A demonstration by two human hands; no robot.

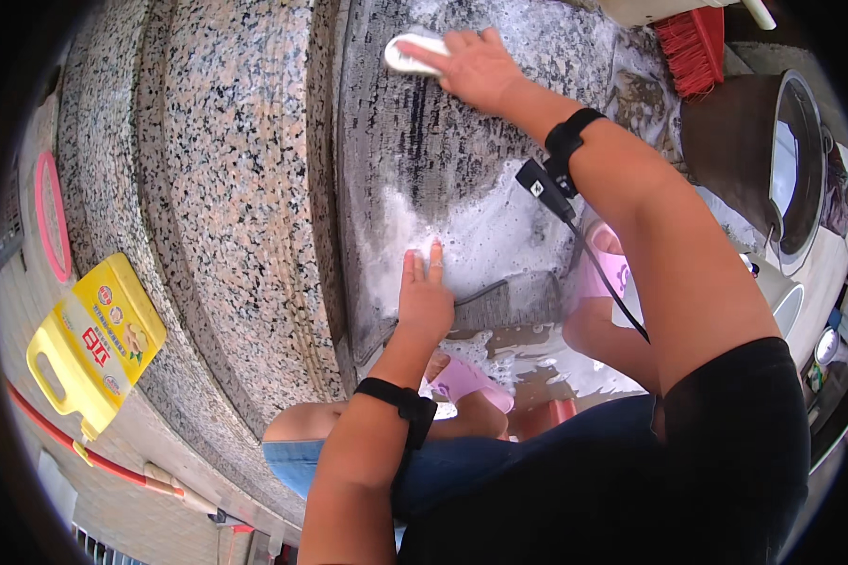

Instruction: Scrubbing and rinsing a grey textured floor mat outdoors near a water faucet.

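My right hand [476,64] is stretched far forward and closed over a white scrub brush [407,55], pressing it on a wet grey mat [424,160] spread on the ground. White soap foam [490,231] covers the mat's near part. My left hand [424,292] lies flat, fingers together, on the mat's near edge beside the foam. Both wrists wear black bands; a small black device with a cable hangs from the right one.
Granite steps [217,179] run along the left. A yellow plastic jug [94,334] lies on its side at far left. A red broom head [693,42] and a dark metal pot [773,160] sit at upper right. My feet wear pink slippers [466,381] on wet ground.
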